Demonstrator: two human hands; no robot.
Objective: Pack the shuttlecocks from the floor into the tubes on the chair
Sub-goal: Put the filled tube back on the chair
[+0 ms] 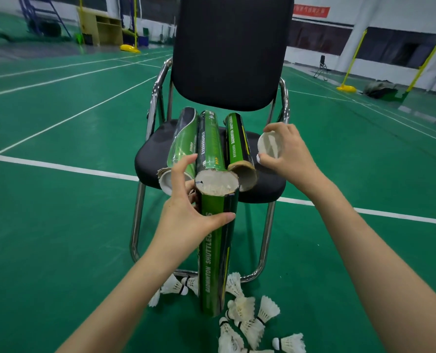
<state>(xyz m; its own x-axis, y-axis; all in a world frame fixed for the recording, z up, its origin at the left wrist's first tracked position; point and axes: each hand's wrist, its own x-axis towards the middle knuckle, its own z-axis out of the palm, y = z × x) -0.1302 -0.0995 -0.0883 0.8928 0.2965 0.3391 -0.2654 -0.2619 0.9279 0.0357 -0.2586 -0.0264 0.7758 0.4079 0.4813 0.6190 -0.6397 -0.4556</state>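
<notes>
Shuttlecocks (247, 317) loose on floor below chair (212, 171), light, feathers crushable, best pinched by cork; left hand (189, 215) wrapped round upright tube (215, 250), already feather-filled at mouth; right hand (285, 151) pinching white cap (270, 146).

Green court floor (59, 225), white lines, yellow posts (353, 57).

One head-worn wide-angle view looks forward and down, close over both arms. It faces the chair (212, 159) straight on, court floor (59, 225) spreading behind and below
</notes>
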